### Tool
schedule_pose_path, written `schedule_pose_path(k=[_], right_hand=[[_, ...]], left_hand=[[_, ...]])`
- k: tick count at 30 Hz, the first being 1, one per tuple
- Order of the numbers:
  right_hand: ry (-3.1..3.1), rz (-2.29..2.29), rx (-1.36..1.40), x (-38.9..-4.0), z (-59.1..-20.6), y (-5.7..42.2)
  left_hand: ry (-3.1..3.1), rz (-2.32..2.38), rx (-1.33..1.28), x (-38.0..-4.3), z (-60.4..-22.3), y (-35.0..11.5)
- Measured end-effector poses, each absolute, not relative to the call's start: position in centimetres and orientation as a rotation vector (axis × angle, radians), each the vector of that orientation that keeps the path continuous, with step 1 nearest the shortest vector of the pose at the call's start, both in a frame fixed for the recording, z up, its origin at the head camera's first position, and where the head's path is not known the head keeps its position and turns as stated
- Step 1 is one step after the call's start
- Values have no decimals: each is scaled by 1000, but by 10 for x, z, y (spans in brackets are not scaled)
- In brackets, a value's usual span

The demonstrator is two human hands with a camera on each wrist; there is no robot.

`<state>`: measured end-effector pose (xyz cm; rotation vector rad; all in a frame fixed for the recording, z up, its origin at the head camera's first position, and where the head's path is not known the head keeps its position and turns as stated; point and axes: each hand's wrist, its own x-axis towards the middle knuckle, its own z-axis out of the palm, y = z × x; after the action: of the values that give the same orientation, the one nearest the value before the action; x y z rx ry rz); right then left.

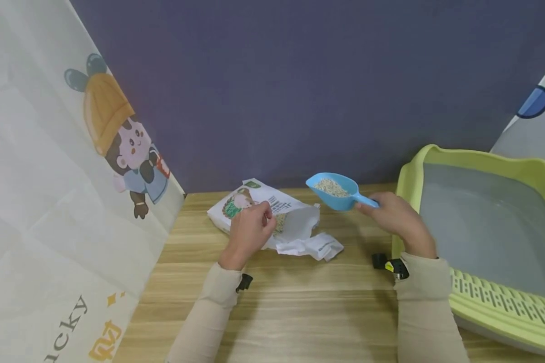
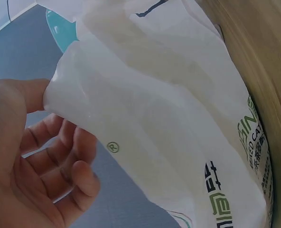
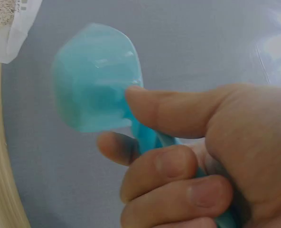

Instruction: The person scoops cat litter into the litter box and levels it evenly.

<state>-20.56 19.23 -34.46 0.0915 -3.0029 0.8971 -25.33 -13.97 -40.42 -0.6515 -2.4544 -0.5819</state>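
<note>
My right hand [image 1: 392, 214] grips the handle of a light blue scoop [image 1: 342, 202] and holds it up between the bag and the litter tray. Beige granules [image 1: 330, 187] lie in its bowl. Seen in the right wrist view, the scoop [image 3: 95, 80] points away from the curled fingers, thumb along the handle. A white printed bag [image 1: 295, 205] lies on its side, its torn mouth facing right with similar granules inside. My left hand [image 1: 250, 229] pinches the edge of the bag's mouth; the left wrist view shows the thumb at the bag's film [image 2: 69, 90], other fingers loosely curled.
A green-rimmed litter tray [image 1: 413, 186] with a grey inside and a slotted front ledge stands on the right of the wooden table [image 1: 281, 307]. Behind rises a dark blue panel [image 1: 300, 91]. A white sheet with cartoon prints [image 1: 32, 166] hangs at left.
</note>
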Motion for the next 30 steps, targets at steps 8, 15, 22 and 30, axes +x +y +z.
schedule_pose_path(k=[8, 15, 22, 30], right_hand=[[-2922, 916, 4, -194, -342, 186], [-2949, 879, -82, -170, -328, 205], [-2947, 751, -145, -148, -322, 241], [-2941, 641, -246, -133, -320, 283]], left_hand=[[-2528, -530, -683, -247, -400, -148], [-2551, -558, -737, -239, -394, -160], [-2569, -549, -772, -235, -392, -168], [-2607, -524, -759, -237, -389, -171]])
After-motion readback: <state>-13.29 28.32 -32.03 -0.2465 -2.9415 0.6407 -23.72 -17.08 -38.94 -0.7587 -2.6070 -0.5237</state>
